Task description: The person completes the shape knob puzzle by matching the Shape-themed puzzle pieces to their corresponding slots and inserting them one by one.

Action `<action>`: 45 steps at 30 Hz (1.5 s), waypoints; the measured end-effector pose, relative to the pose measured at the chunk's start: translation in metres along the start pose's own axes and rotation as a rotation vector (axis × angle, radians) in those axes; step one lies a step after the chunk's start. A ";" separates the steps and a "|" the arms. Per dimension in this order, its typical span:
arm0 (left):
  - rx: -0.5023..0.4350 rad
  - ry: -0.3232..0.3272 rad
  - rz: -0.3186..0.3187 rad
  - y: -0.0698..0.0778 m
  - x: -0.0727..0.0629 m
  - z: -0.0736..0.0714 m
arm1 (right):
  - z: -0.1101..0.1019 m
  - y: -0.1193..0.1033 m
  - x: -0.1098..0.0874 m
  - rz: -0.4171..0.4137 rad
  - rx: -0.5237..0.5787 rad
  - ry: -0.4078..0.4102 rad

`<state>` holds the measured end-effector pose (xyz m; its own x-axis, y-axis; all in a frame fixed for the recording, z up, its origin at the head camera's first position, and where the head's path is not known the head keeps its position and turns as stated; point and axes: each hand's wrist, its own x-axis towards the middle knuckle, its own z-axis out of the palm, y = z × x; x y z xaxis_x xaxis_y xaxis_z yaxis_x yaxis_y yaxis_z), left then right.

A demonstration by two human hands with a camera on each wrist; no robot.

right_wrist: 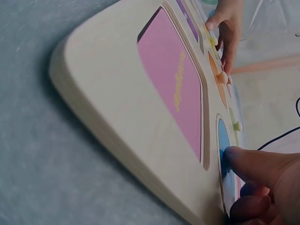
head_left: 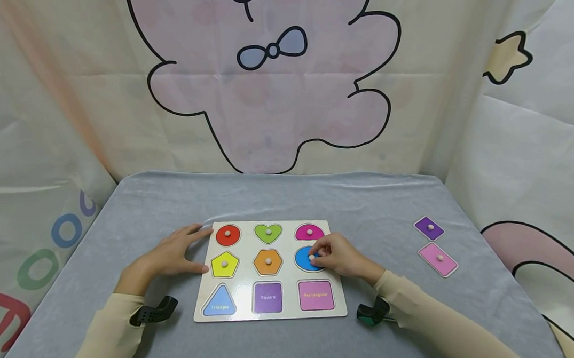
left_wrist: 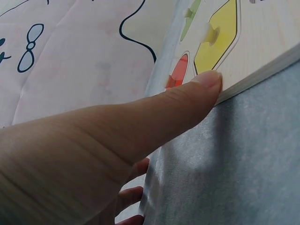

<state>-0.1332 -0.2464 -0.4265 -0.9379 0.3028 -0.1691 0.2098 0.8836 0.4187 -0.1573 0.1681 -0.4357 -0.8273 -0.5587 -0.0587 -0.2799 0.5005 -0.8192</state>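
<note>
A pale wooden puzzle board (head_left: 244,300) lies on the table in the head view. At its left edge my left hand (head_left: 170,255) rests with fingers extended; its thumb (left_wrist: 206,84) touches the board beside the yellow pentagon piece (left_wrist: 222,35). My right hand (head_left: 343,256) pinches the knob of the blue oval piece (head_left: 302,261), which sits in its recess on the board's right side. Red circle (head_left: 228,241), green heart (head_left: 261,232), magenta semicircle (head_left: 304,232) and orange hexagon (head_left: 264,269) pieces sit in their recesses. Labelled Triangle, Square and Rectangular recesses show no knobs.
Right of the board lie a purple knobbed piece (head_left: 424,223) and, just nearer, a pink rectangular knobbed piece (head_left: 445,264). Grey cloth (head_left: 387,204) covers the table. Printed curtains (head_left: 271,103) stand behind and at both sides.
</note>
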 end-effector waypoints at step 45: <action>0.001 -0.008 0.006 0.000 0.001 0.000 | -0.045 0.011 -0.048 -0.085 -0.015 0.040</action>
<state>-0.1337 -0.2461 -0.4260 -0.9346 0.3106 -0.1735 0.2153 0.8820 0.4191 -0.1429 0.2299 -0.4161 -0.8191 -0.5726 0.0341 -0.3571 0.4625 -0.8115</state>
